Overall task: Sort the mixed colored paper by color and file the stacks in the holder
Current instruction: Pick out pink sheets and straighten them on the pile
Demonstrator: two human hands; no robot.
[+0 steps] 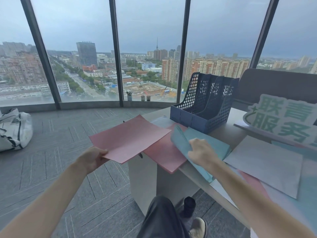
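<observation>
Stood at end of a pale counter [228,134] in a high room w/ curved floor-to-ceiling windows [151,48], dark mullions, grey sky and city beyond. Grey patterned carpet [68,152] underfoot; white bag [13,129] slumped on floor at far left by the sill. Small plant pot [129,96] and two dark cups [145,98] sat on the sill. Dark chair back [277,86] rose behind counter at right.

Left hand [93,158] held a pink sheet [130,138] out over the floor, off the counter's end; fingers pinched its near corner, sheet roughly level. Right hand [200,152] rested on a blue stack [205,140] at counter edge, fingers curled round a few lifted sheets at the stack's left side. Pink stack [164,157] lay just left of the blue one, touching it, overhanging the counter's corner, partly under the held sheet.

Blue holder [204,103] w/ three perforated slots stood behind the stacks, further in on counter; slots looked empty as far as visible. Grey-lilac sheet [267,165] lay to the right, over mixed pink, blue and white paper [305,191] spread along the near right. Green-lettered sign [283,121] propped at far right, behind that pile.

Dark trouser leg [159,219] and a beige shoe [199,227] showed below, near counter's white base.
</observation>
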